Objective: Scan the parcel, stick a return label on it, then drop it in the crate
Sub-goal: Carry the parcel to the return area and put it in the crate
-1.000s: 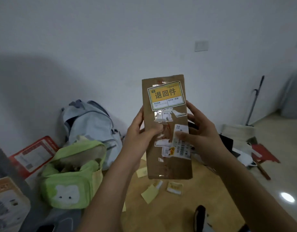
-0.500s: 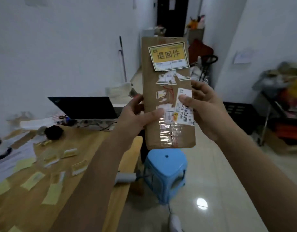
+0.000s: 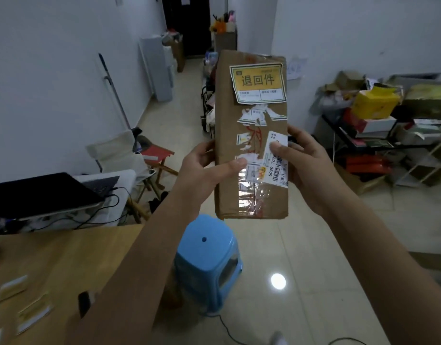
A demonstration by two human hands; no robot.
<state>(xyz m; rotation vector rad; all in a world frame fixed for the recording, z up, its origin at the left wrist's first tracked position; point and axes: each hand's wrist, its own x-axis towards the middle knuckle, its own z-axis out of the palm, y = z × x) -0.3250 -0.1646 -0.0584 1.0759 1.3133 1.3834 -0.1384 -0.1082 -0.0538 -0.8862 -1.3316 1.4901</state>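
Note:
I hold a flat brown cardboard parcel upright in front of me with both hands. A yellow and white return label is stuck near its top. Torn label remains sit in the middle, and a white barcode sticker lies lower right. My left hand grips the parcel's left edge with the thumb across its face. My right hand holds the right edge, thumb pressed on the barcode sticker. No crate is clearly in view.
A blue plastic stool stands on the tiled floor below the parcel. A wooden table with small label slips is at lower left, a laptop behind it. A cluttered black rack with boxes is at the right. A mop leans on the left wall.
My view has swung right, from the wall and bags to the room beyond the table. The parcel stays upright in both hands with the same grip.

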